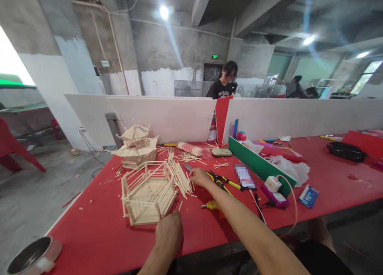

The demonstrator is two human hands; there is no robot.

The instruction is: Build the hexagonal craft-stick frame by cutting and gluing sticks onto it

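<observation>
At the near right corner of the hexagonal stick frame (146,216), my left hand (169,229) is curled, knuckles up, against the base. Its fingers are mostly hidden, so I can't tell how tightly they close on that corner. To the right of the frame, my right hand (200,177) is at the edge of the loose sticks (180,177), fingers bent in and fairly narrow; can't tell if a stick is between them. The frame sits upright on the red tabletop (98,223), open on top, rails and posts around a flat floor.

Loose sticks lie just beside the frame, on its right. Tiered stick model (136,157) stands right behind the frame. Bagged sticks (191,148) and a pale green case (222,152) are beyond the frame, to its right. Pliers (229,183) with yellow-black handles are right of the frame, past the sticks; a yellow-handled tool (212,205) lies nearer me on that side. Phone (244,176), then the green board (260,163), farther right of the frame. Blue packet (308,196) well apart from the frame, far right. Pot (54,251) left of the frame, nearer me. Person (221,87) in a dark top well beyond the frame.
</observation>
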